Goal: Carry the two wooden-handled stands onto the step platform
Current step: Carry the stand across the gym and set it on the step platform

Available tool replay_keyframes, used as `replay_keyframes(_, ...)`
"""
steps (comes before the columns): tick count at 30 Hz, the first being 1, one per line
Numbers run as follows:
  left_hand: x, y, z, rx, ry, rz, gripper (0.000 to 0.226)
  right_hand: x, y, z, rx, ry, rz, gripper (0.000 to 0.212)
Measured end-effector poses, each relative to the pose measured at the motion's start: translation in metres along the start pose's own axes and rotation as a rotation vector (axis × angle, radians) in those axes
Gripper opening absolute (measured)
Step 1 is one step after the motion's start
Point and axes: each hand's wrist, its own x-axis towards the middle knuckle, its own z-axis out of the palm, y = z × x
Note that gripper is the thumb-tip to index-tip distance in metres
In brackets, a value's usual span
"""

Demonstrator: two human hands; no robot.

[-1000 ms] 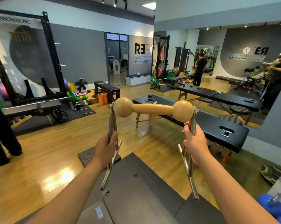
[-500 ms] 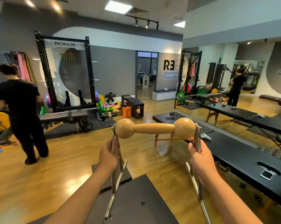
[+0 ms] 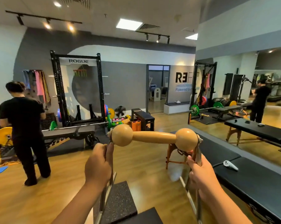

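Note:
I hold one wooden-handled stand (image 3: 154, 137) up in front of me, its pale wooden bar with two round ends lying level. My left hand (image 3: 99, 165) grips the left metal leg just under the left ball. My right hand (image 3: 201, 173) grips the right metal leg below the right ball. The metal legs run down past my wrists out of the frame. A dark corner of the step platform (image 3: 146, 215) shows at the bottom edge, under my arms. No second stand is in view.
A speckled rubber mat (image 3: 120, 202) lies on the wooden floor below the stand. Black massage tables (image 3: 257, 180) stand at my right along a mirror wall. A person in black (image 3: 23, 126) stands at the left by a bench and squat rack (image 3: 76, 88).
The view has swung up and left, so most of the platform has dropped out of the frame. Both hands keep the same hold on the stand's legs. The person at left came into view.

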Motion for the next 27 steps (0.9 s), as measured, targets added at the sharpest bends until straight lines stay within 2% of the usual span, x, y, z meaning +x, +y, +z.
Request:
replay_keyframes(3,0.055,-0.02,0.035,-0.154,0.009,0.024,0.037,0.061,-0.012,0.022,0.033,-0.015,-0.031,0.018)
replay_keyframes(5,0.081,-0.032,0.057,-0.341,-0.053,-0.05,0.04,0.1,-0.02,0.032,0.063,-0.039,-0.035,0.018)
replay_keyframes(7,0.099,-0.052,0.083,-0.475,-0.13,-0.131,0.034,0.136,-0.027,0.038,0.088,-0.081,-0.053,0.02)
replay_keyframes(8,0.108,-0.064,0.097,-0.495,-0.171,-0.169,0.032,0.152,-0.031,0.04,0.094,-0.1,-0.067,0.022)
replay_keyframes(11,0.135,-0.088,0.138,-0.505,-0.264,-0.302,0.047,0.201,-0.037,0.048,0.07,-0.116,-0.104,0.029)
replay_keyframes(15,0.169,-0.086,0.194,-0.548,-0.209,-0.344,0.03,0.273,-0.027,0.051,0.04,-0.136,-0.106,0.033)
replay_keyframes(20,0.21,-0.081,0.265,-0.498,-0.139,-0.365,0.036,0.373,-0.007,0.044,0.048,-0.154,-0.077,0.026)
replay_keyframes(24,0.248,-0.079,0.316,-0.464,-0.068,-0.367,0.018,0.449,-0.007,0.045,0.054,-0.2,-0.102,0.019)
replay_keyframes(27,0.274,-0.082,0.343,-0.43,-0.007,-0.397,0.016,0.503,-0.011,0.055,0.056,-0.249,-0.081,0.017)
